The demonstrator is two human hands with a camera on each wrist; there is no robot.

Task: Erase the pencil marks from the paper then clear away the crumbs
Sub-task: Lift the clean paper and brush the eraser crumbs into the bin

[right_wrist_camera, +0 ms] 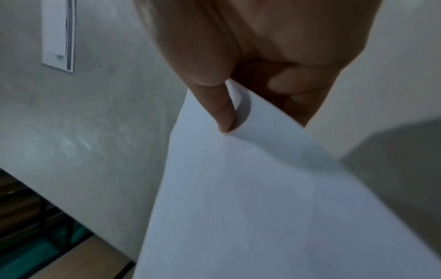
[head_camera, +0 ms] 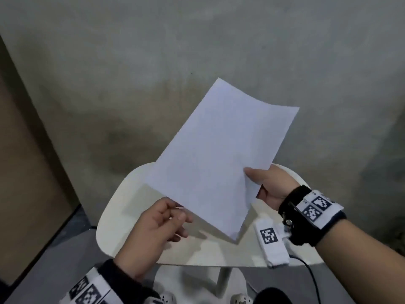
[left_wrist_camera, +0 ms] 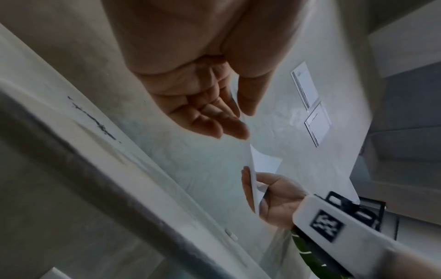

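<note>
A white sheet of paper point(head_camera: 219, 154) is held tilted in the air above a small white round-cornered table point(head_camera: 122, 207). I see no pencil marks on its upper face. My right hand point(head_camera: 258, 183) pinches the sheet's right edge, thumb on top and fingers underneath; the right wrist view shows the thumb point(right_wrist_camera: 222, 113) pressing the paper point(right_wrist_camera: 250, 198). My left hand point(head_camera: 175, 216) is below the sheet's lower left edge with relaxed fingers. In the left wrist view its palm point(left_wrist_camera: 203, 105) holds nothing, and the paper's edge point(left_wrist_camera: 253, 179) runs just past the fingertips. A streak of dark specks point(left_wrist_camera: 95, 120) lies on a pale surface.
A grey concrete wall stands behind the table, with a brown board point(head_camera: 26, 150) leaning at the left. Wall switches point(left_wrist_camera: 310, 105) show in the left wrist view. A black cable point(head_camera: 309, 273) hangs from my right wrist device past the table's near edge. The table's white base point(head_camera: 219, 281) is below.
</note>
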